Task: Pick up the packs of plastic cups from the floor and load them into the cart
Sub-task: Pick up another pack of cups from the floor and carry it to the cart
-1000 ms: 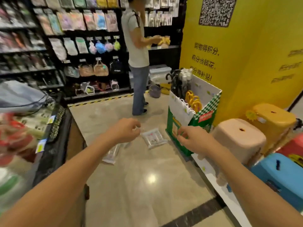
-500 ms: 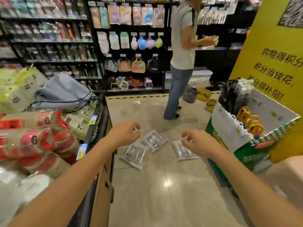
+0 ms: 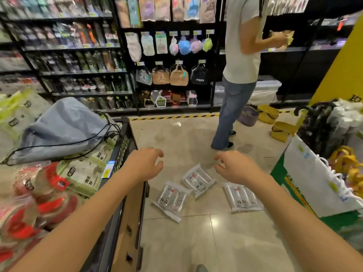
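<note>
Three clear packs of plastic cups lie flat on the tiled floor: a left pack (image 3: 172, 199), a middle pack (image 3: 198, 180) and a right pack (image 3: 242, 197). My left hand (image 3: 145, 163) hovers above and left of them, fingers curled apart, holding nothing. My right hand (image 3: 233, 167) hangs above the gap between the middle and right packs, also empty with fingers spread. The black cart (image 3: 122, 146) stands at the left, filled with red and green packs and a grey-blue drawstring bag (image 3: 62, 130).
A person in jeans (image 3: 231, 112) stands on the floor beyond the packs. A green-and-white display box (image 3: 306, 185) with umbrellas and yellow hangers borders the right. Dark shelving (image 3: 169, 75) lines the back, with yellow baskets (image 3: 275, 118) on the floor.
The view has swung left, bringing the cart and all three packs into sight. Both hands have opened from loose fists and sit wider apart.
</note>
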`<state>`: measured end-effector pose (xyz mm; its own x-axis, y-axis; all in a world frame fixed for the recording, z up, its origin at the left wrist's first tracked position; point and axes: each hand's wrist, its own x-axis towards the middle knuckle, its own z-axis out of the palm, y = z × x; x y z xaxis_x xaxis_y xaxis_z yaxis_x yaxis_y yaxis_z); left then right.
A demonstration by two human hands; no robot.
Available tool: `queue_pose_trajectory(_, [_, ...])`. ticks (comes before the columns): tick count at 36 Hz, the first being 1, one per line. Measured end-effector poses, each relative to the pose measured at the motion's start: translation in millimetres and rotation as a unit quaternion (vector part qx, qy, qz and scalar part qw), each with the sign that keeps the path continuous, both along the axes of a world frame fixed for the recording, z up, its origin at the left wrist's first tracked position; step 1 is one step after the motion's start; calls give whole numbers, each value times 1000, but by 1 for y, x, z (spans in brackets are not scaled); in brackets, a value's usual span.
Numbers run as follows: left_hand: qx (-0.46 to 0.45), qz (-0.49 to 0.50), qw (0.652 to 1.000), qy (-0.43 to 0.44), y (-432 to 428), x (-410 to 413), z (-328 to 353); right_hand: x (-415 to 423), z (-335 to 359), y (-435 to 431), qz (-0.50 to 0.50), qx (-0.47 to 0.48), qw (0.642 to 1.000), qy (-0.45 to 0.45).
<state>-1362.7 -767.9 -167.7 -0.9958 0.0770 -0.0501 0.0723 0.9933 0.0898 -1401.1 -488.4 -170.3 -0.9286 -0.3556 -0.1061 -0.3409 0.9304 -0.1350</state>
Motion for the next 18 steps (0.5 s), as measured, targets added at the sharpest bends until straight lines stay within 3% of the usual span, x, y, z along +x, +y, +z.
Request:
queue_pose_trajectory(8, [-4,30,999,11,-16,-92,-1,-121,-15,-26,62,24,997,39])
queue_pose_trajectory(18, [66,47,997,-6,-53,-195,-50,-238,-58,-63,21,-13,999,-29])
